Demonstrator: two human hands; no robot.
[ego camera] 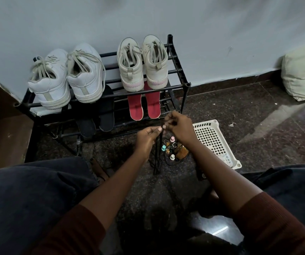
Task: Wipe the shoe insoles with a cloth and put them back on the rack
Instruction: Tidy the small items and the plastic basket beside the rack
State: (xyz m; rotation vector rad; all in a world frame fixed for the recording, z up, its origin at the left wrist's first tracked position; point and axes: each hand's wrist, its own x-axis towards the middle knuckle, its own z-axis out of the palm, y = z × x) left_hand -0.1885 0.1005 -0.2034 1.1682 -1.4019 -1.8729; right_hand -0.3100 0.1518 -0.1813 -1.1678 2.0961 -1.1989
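The fingers (152, 131) of the left hand (147, 138) and the fingers (170, 122) of the right hand (178, 127) meet thumb to thumb, pinched together on the top of some thin black strands (157, 155). The strands hang straight down to the floor (258, 137); what they are is hard to make out.

Just beyond the hands, the red insoles (144, 107) lie side by side on the lower shelf of a black rack (177, 70). Their long axes run away from the person, with the rounded heel ends nearest and the far ends hidden under a pair of beige high-top shoes (142, 63) on the top shelf. To the left, two black insoles (96, 122) slope out of the lower shelf the same way, partly under a pair of white sneakers (65, 78).

The floor is dark speckled stone, and the wall (148, 15) is pale grey-blue. A white plastic basket (212, 140) and some small bottles (172, 147) sit right of the hands. A pale cushion (302, 74) is cut off at the right edge, and brown wooden furniture (0, 129) at the left. Dark trouser legs and rust-brown sleeves fill the foreground.
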